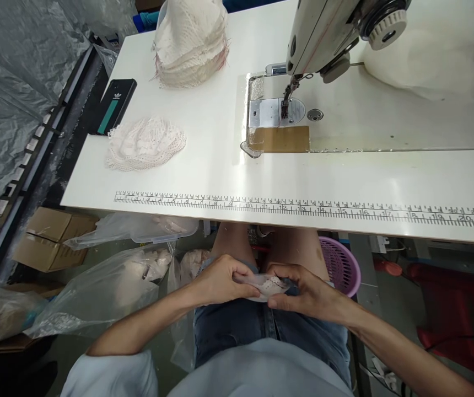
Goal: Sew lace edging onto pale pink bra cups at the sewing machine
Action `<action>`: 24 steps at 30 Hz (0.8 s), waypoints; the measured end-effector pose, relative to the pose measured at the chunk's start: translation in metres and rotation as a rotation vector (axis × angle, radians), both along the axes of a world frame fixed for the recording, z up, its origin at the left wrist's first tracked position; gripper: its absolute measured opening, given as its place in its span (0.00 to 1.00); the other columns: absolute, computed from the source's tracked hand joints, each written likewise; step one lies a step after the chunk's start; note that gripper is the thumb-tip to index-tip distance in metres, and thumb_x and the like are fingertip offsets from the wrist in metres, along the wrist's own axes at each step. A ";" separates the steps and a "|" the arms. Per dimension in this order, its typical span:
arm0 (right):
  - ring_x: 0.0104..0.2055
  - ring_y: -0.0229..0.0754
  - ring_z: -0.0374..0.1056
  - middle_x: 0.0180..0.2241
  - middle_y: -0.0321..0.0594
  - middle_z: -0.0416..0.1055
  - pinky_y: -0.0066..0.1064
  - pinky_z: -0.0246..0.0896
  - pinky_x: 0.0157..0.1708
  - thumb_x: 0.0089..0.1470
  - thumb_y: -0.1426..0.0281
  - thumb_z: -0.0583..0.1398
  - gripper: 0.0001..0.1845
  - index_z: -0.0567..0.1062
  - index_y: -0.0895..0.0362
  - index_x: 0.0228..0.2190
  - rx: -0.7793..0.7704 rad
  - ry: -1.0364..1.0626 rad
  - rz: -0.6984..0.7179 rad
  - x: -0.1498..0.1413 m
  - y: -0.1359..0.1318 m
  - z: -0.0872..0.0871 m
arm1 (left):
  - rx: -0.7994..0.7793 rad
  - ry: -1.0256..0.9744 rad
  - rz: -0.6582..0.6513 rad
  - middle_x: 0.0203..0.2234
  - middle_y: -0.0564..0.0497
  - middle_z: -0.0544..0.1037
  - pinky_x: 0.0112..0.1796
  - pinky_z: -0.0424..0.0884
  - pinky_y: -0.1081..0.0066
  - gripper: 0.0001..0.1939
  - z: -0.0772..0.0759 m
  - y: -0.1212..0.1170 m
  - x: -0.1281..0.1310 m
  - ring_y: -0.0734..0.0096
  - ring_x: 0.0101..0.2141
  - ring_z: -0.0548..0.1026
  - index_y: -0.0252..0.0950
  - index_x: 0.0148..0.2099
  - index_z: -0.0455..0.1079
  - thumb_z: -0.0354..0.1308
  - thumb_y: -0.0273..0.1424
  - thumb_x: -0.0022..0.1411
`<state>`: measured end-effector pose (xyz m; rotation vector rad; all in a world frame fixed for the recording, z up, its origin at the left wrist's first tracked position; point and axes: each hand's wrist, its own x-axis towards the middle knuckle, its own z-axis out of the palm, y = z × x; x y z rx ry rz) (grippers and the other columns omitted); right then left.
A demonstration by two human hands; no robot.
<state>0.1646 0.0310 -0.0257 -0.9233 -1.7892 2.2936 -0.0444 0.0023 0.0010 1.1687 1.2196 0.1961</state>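
Both hands rest in my lap, below the table's front edge, holding a small clear plastic bag [264, 285] with pale lace pieces inside. My left hand [220, 280] pinches the bag's left end with curled fingers. My right hand [303, 289] grips its right end, thumb underneath. On the white sewing table [204, 182], a flat lace piece [144, 143] lies at the left and a stack of lace pieces [190, 41] sits farther back.
A sewing machine [336, 33] stands at the table's back right, its needle over the metal plate [276, 113]. A dark phone [113, 105] lies at the left edge. Printed ruler [303, 209] runs along the front. Plastic bags [108, 286], cardboard boxes [50, 237] and a purple basket [340, 264] sit below.
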 end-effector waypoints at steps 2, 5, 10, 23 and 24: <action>0.30 0.38 0.60 0.28 0.35 0.64 0.26 0.54 0.28 0.52 0.56 0.60 0.16 0.71 0.57 0.29 0.022 -0.016 -0.022 -0.001 -0.001 -0.001 | 0.008 0.001 0.005 0.16 0.57 0.65 0.21 0.51 0.78 0.12 -0.001 0.000 -0.001 0.80 0.21 0.58 0.29 0.29 0.76 0.61 0.35 0.51; 0.29 0.37 0.57 0.25 0.33 0.61 0.27 0.52 0.29 0.54 0.56 0.57 0.17 0.69 0.57 0.26 0.034 -0.020 -0.052 -0.003 -0.001 -0.001 | -0.018 0.009 0.020 0.15 0.57 0.63 0.21 0.50 0.78 0.12 -0.001 0.000 -0.002 0.81 0.20 0.56 0.29 0.28 0.76 0.62 0.35 0.50; 0.29 0.37 0.55 0.24 0.32 0.58 0.27 0.49 0.29 0.53 0.56 0.58 0.17 0.68 0.57 0.24 0.021 0.009 -0.061 -0.003 -0.001 0.003 | -0.113 -0.024 0.058 0.15 0.56 0.66 0.21 0.51 0.78 0.12 -0.001 0.001 -0.004 0.81 0.19 0.57 0.29 0.29 0.77 0.64 0.35 0.47; 0.29 0.37 0.57 0.25 0.33 0.60 0.27 0.49 0.28 0.54 0.58 0.58 0.16 0.69 0.58 0.25 0.062 0.023 -0.034 0.000 0.000 0.000 | -0.014 -0.014 -0.039 0.15 0.58 0.60 0.20 0.46 0.77 0.14 -0.001 0.004 0.000 0.82 0.20 0.53 0.28 0.27 0.75 0.62 0.37 0.50; 0.30 0.37 0.57 0.26 0.34 0.61 0.27 0.50 0.29 0.54 0.58 0.58 0.15 0.70 0.58 0.26 0.067 0.032 -0.025 0.001 0.000 -0.001 | -0.022 -0.022 -0.031 0.15 0.58 0.61 0.20 0.47 0.77 0.14 -0.001 0.004 0.000 0.82 0.20 0.54 0.29 0.27 0.75 0.62 0.37 0.49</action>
